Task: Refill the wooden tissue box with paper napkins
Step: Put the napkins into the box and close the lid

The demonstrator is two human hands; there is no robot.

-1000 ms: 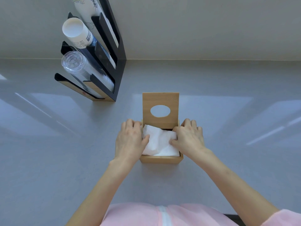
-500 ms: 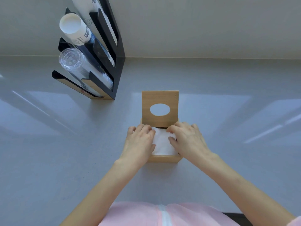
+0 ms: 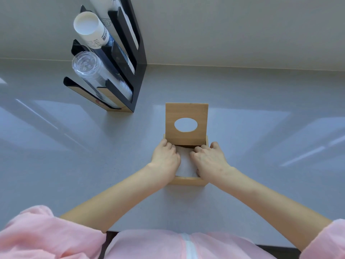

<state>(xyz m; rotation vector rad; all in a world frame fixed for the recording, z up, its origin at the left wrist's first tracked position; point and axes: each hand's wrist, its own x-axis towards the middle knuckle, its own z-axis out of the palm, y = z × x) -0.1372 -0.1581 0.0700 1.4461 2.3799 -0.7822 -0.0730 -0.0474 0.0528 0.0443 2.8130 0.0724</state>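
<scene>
The wooden tissue box stands in the middle of the grey counter, its lid with an oval hole tilted up at the back. White paper napkins lie inside it, mostly covered by my hands. My left hand presses down on the left half of the stack, fingers curled toward the back wall. On the right half rests my right hand, knuckles bent, fingertips on the paper. Only a narrow strip of napkin shows between the two hands.
A black cup holder rack stands at the back left against the wall, holding white paper cups and clear plastic cups. The grey counter spreads out on both sides of the box.
Both hands moved from the sides of the box onto the napkins and pushed them down. The crumpled stack now sits flatter and lower inside the box.
</scene>
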